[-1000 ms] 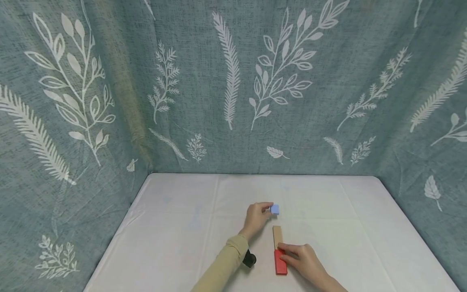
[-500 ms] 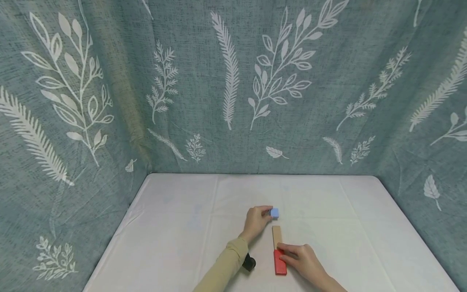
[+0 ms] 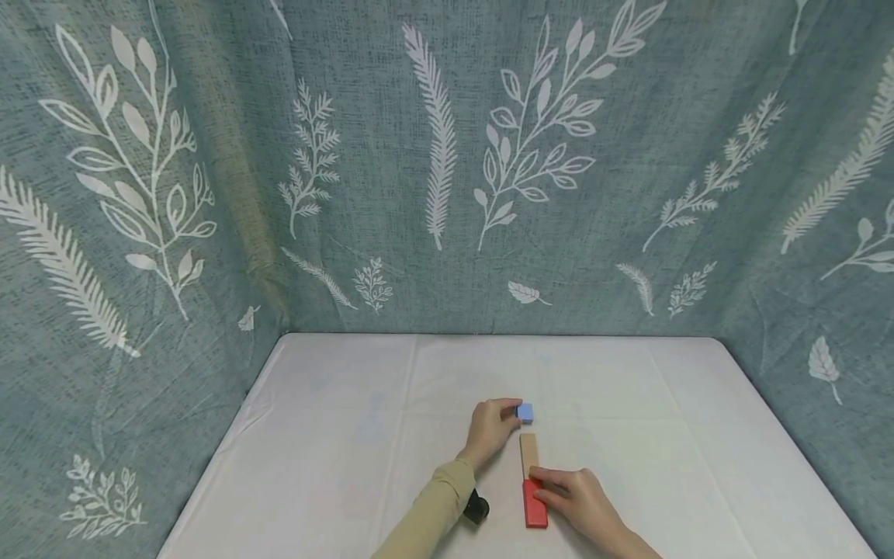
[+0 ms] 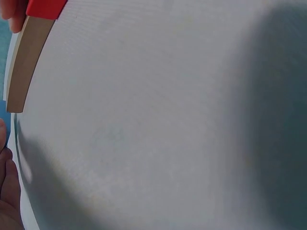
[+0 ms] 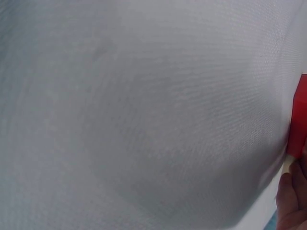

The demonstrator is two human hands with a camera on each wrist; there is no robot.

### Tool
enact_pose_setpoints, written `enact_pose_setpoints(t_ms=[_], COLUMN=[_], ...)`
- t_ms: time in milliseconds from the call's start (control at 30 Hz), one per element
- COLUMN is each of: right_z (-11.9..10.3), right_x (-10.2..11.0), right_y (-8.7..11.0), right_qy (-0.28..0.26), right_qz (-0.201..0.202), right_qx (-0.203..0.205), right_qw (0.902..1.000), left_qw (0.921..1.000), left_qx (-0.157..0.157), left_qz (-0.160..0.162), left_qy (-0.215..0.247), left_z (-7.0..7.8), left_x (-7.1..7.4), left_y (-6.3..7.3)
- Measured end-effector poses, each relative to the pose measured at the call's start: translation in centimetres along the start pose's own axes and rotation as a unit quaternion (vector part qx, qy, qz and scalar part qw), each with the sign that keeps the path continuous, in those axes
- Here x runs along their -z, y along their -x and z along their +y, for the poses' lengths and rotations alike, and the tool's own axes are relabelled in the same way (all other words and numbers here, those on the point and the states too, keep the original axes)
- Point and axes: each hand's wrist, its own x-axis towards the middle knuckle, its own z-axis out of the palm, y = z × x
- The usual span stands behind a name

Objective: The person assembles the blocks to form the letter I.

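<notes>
In the head view, a small blue block [image 3: 525, 413] is pinched between the thumb and fingers of my left hand [image 3: 487, 427]. It sits just beyond the far end of a plain wooden block [image 3: 528, 454], with a small gap between them. A red block [image 3: 535, 505] lies end to end with the wooden one, on the near side. My right hand [image 3: 580, 501] grips the red block from the right, close to where the two meet. In the left wrist view, the wooden block [image 4: 29, 64] and part of the blue block [image 4: 5, 124] show at the left edge.
A white cloth [image 3: 328, 435] covers the table. Patterned green curtains [image 3: 391, 171] hang behind and at both sides. A black device [image 3: 476, 508] is at my left wrist, partly hidden by the sleeve [image 3: 433, 505].
My left hand has drawn the blue block a little nearer, toward the far end of the wooden block. My right hand and the red block stay in place.
</notes>
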Motion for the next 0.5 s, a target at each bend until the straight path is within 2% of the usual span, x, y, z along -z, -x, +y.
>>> enact_pose_setpoints(t_ms=[500], right_z=[0.01], right_x=[-0.11], right_y=[0.05], right_qy=[0.007], right_qz=[0.011], right_qx=[0.006], right_qw=[0.9999], left_qw=[1.0000], left_qx=[0.009], left_qz=[0.002], left_qy=[0.000], left_z=[-0.24], left_x=[-0.35], left_y=[0.06])
